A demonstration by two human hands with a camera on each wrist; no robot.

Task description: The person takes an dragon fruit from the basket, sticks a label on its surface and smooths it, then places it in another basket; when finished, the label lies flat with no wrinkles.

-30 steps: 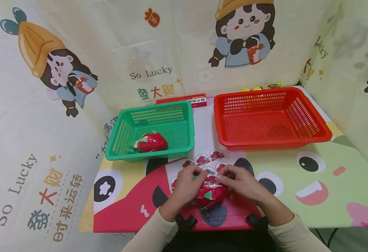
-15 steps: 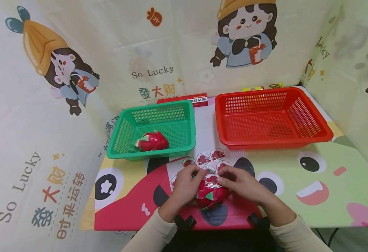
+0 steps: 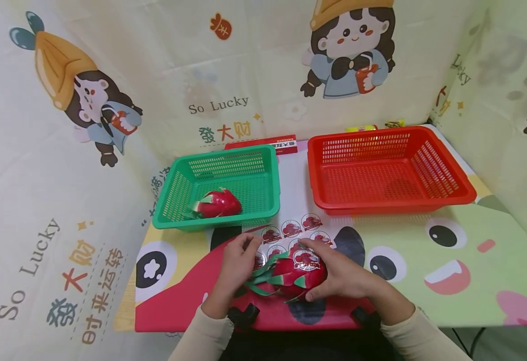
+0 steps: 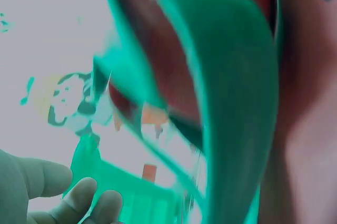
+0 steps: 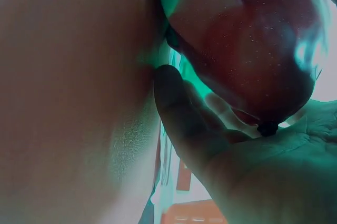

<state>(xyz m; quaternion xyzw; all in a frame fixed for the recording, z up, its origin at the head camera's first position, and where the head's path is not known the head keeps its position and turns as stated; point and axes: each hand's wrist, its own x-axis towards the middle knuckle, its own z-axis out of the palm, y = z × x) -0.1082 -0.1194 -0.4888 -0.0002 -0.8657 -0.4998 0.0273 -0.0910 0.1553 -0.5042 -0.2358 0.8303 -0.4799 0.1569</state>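
Observation:
A red dragon fruit [image 3: 286, 281] with long green scales lies on its side at the front of the table. On its upper face sits a round sticker [image 3: 306, 259] printed with red fruit. My right hand [image 3: 346, 273] holds the fruit's right end, thumb in front and fingers behind; the right wrist view shows the fruit's stem end [image 5: 258, 76] against the palm. Off the scaly left end, my left hand [image 3: 238, 260] has its fingers loosely bent with nothing between them. Green scales [image 4: 237, 103] fill much of the left wrist view. A sheet of stickers [image 3: 291, 229] lies partly hidden behind the fruit.
At the back left, a green basket [image 3: 270, 200] contains another dragon fruit [image 3: 220, 203]. A red basket [image 3: 335, 206] stands at the back right. Behind them are a red and white box [image 3: 286, 144] and a yellow packet [image 3: 361, 128] against the patterned cloth.
My left hand has come away from the sticker and moved left, uncovering the green scales. My right hand has gone from pinching at the sticker to holding the fruit's right end.

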